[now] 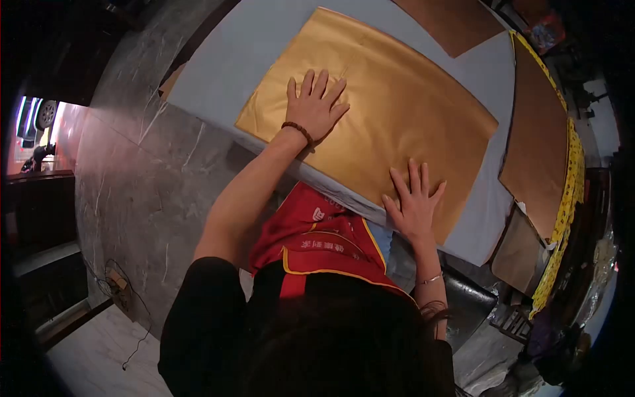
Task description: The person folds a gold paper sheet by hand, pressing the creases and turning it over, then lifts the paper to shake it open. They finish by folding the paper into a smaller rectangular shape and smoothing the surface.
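A large sheet of shiny gold material lies spread over a table with a pale grey cover. My left hand rests flat on the sheet's left part, fingers spread, with a dark beaded bracelet at the wrist. On the sheet's near right part lies my right hand, its fingers also apart and a thin bangle on that wrist. Both palms press down on the gold surface, and neither hand grips anything. Small wrinkles show in the sheet near my left fingertips.
Brown boards stand at the table's right side, edged by yellow patterned trim. Another brown sheet lies at the far edge. A black stool seat is at my right. A cable trails on the floor at lower left.
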Available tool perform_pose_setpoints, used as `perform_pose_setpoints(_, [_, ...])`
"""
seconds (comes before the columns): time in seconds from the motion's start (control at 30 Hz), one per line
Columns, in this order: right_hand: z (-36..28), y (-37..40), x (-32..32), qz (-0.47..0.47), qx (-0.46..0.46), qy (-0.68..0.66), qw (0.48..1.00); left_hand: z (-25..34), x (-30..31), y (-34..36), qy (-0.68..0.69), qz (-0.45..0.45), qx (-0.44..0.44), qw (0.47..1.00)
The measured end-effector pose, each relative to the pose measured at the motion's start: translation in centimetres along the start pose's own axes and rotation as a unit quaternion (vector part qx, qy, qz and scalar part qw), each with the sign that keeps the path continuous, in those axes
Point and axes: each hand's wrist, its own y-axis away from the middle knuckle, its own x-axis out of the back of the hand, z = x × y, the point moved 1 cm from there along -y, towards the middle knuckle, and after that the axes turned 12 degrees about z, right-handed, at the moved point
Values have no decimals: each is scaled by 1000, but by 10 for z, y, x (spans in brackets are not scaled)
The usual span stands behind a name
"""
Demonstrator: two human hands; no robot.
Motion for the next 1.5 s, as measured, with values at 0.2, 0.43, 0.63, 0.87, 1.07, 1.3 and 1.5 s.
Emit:
perform_pose_setpoints(0.2, [-1,-1,2,-5,-1,-8,1000,-4,0,-1,25,-6,1,1000])
perform_pose_setpoints(0.43, [-1,-1,1,-5,-1,-6,1000,23,19,12,51,19,-62,997])
perform_pose_setpoints(0.63, [-1,-2,0,-9,-3,-4,1000,22,49,38,144,-116,-264,947])
perform_pose_setpoints(0.87, [-2,-1,1,-9,0,-6,1000,15,43,53,190,-112,-310,925])
perform_pose_setpoints(1.07, [0,-1,0,-1,1,-13,1000,13,39,57,183,-69,-320,927])
perform_pose_setpoints(1.3, [0,-2,1,-2,2,-6,1000,16,44,54,206,-80,-302,927])
perform_pose_setpoints(1.5, [2,0,0,32,12,-24,999,47,34,31,122,-6,-146,982])
